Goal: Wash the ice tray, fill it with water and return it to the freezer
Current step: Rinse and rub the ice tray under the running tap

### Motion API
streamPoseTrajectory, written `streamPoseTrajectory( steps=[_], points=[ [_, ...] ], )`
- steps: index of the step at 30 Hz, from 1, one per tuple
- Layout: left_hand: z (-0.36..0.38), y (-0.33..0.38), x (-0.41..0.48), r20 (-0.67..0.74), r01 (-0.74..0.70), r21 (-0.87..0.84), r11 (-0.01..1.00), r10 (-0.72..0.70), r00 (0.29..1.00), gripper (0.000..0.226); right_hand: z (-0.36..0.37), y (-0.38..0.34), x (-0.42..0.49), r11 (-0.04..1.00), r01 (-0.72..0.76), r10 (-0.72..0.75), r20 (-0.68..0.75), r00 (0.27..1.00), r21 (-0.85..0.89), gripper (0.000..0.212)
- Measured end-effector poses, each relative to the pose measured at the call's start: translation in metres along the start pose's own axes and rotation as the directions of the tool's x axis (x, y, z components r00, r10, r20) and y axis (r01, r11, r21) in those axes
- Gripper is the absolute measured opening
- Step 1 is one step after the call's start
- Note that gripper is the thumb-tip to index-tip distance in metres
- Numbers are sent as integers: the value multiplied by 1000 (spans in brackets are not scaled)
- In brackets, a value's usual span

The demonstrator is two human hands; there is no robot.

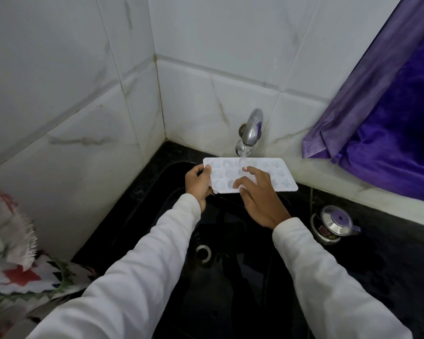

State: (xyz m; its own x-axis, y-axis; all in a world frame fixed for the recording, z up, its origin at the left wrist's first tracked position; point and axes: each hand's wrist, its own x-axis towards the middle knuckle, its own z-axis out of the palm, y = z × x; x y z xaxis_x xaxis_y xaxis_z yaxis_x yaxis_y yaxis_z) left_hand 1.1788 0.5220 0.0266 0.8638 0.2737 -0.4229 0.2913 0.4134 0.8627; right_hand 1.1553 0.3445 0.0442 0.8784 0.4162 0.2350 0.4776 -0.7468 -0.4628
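The left grip [198,184] pinches the left end of the tray [279,177], thumb on top and fingers under, while the right grip [257,199] lies spread on its top face, fingertips [244,169] pressing among the pockets [229,173]; the tray is just under the tap [252,128], above the black sink [230,216], and water [242,159] falls on it just beyond the right fingertips. The tray looks thin, white, smooth plastic with small round and star-like pockets, so, wet, it may slip from this one-sided pinch, or water may splash off its flat rim onto the sleeves [181,228].
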Motion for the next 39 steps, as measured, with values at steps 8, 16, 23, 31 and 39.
streamPoseTrajectory(
  steps=[8, 16, 23, 31, 39],
  points=[
    [0, 0, 0, 15, 0, 12, 1000, -1, 1000, 28, 4, -2, 5, 991, -5, 5, 0, 1000, -136, 33],
    [-5, -4, -1, 10, 1, 34, 999, -1, 1000, 27, 14, -2, -5, 992, 22, -23, -4, 1000, -125, 25],
    [-21, -15, -10, 42, 11, 73, 997, -14, 999, 24, -4, -1, -23, 969, -139, 197, -299, 934, 206, 17],
    [-49, -42, -29, 71, 9, 163, 987, -21, 997, 21, -12, 53, -63, 694, -647, 709, -142, 691, 316, 51],
    [-72, -62, -52, 10, -116, 301, 947, 118, 993, 20, 18, 49, -96, 509, -664, 738, 119, 664, 547, 21]
  ],
)
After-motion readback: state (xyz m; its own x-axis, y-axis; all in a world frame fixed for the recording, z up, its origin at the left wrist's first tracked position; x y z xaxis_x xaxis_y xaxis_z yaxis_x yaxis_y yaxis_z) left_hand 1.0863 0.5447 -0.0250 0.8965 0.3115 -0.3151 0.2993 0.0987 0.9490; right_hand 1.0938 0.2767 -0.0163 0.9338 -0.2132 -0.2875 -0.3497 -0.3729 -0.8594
